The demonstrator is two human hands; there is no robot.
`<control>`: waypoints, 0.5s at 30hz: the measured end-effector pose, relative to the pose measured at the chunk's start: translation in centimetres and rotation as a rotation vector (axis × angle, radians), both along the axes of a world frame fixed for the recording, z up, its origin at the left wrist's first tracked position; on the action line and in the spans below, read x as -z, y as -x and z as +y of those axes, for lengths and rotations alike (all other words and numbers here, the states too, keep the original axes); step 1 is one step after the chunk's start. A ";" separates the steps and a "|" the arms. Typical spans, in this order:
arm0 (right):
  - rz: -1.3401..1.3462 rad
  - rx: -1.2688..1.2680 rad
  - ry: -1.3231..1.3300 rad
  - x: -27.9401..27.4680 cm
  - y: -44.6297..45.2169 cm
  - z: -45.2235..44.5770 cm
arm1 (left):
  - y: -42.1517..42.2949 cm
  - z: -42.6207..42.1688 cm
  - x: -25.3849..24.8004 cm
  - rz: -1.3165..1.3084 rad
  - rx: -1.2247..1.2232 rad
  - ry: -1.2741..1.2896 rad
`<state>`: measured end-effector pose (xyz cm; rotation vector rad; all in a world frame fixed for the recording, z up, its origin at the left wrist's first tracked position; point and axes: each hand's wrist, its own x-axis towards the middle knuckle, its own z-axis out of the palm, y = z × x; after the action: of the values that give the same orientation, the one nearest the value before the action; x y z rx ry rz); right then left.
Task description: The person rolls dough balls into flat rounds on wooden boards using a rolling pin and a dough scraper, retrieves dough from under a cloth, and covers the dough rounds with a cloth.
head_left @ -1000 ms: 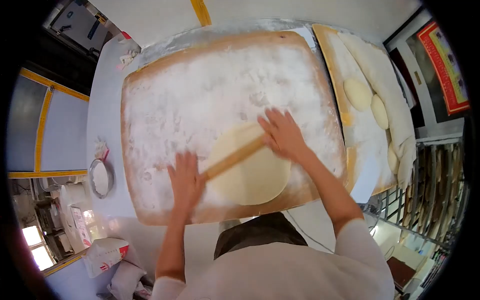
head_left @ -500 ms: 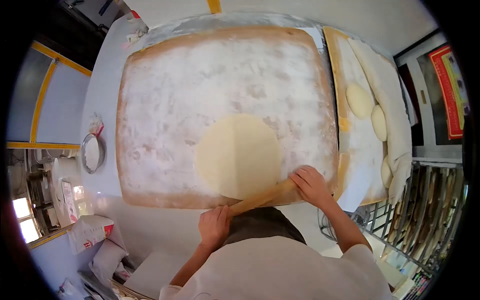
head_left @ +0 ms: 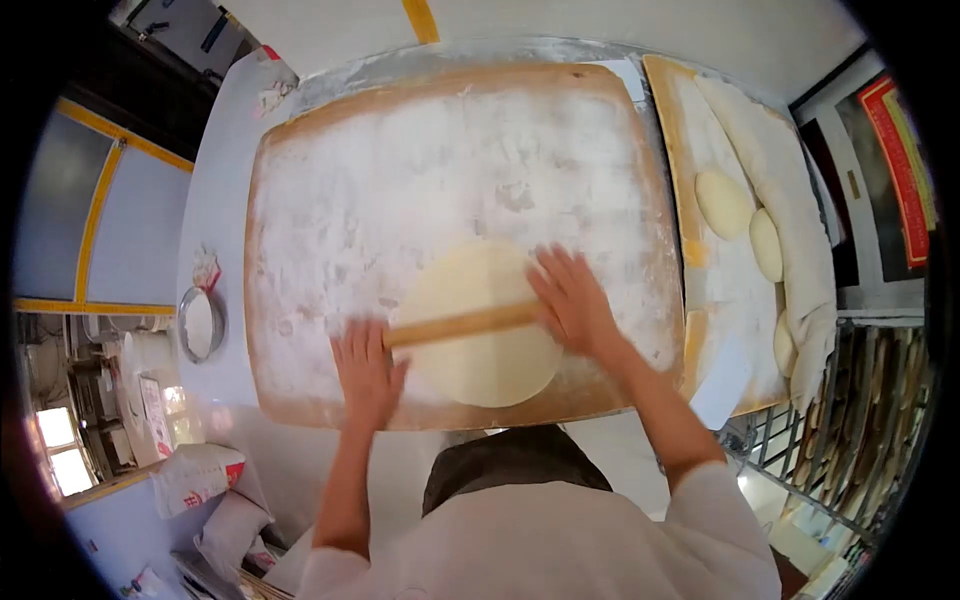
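A round, pale sheet of dough (head_left: 490,375) lies on the floured wooden board (head_left: 400,170), towards its near edge. Across the middle of the dough runs a wooden rolling pin (head_left: 465,325), tilted slightly up to the right. At the pin's left end is my left hand (head_left: 366,368), fingers stretched forward and the thumb apart. My right hand (head_left: 575,300) lies over the right end with its fingers extended, so that end is hidden. Both palms rest on the pin rather than wrapping it, and the hands are a little blurred.
On a second board to the right, several dough pieces (head_left: 724,203) lie beside a pale cloth (head_left: 765,170). A metal bowl of flour (head_left: 200,323) stands left of the main board. Sacks (head_left: 198,478) are at lower left, and a rack (head_left: 860,420) stands at lower right.
The rolling pin has moved forward from the board's near edge onto the middle of the dough. Both hands have moved forward with it, and their fingers have gone from curled to stretched out.
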<state>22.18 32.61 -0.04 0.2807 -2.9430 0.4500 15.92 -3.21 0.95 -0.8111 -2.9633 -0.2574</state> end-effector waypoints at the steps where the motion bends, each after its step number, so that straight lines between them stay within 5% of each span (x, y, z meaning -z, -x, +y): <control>1: 0.013 0.028 0.164 0.1 -3.4 -0.6 | -2.3 -1.1 0.1 -0.003 0.027 -0.062; 3: 0.071 0.058 0.164 0.2 -8.7 -1.4 | -2.7 -3.6 0.2 -0.019 0.147 -0.071; 5: -0.171 0.067 0.146 -1.4 -11.6 -2.5 | -2.2 -3.9 -0.8 0.063 0.250 -0.103; 9: -0.229 0.362 0.353 -4.1 -15.7 -5.5 | 3.6 6.7 -8.8 -0.045 0.418 0.011; 11: -0.400 0.582 0.394 -3.5 -16.8 -7.7 | 5.0 13.5 -8.0 -0.084 0.621 -0.001; 15: -0.257 0.743 0.438 -3.1 -17.1 -9.4 | 5.6 25.5 -1.5 -0.016 0.923 -0.194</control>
<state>39.26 23.19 3.08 -0.9392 -2.7767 1.0157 10.29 22.26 2.40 -2.0594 -2.2890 -0.5611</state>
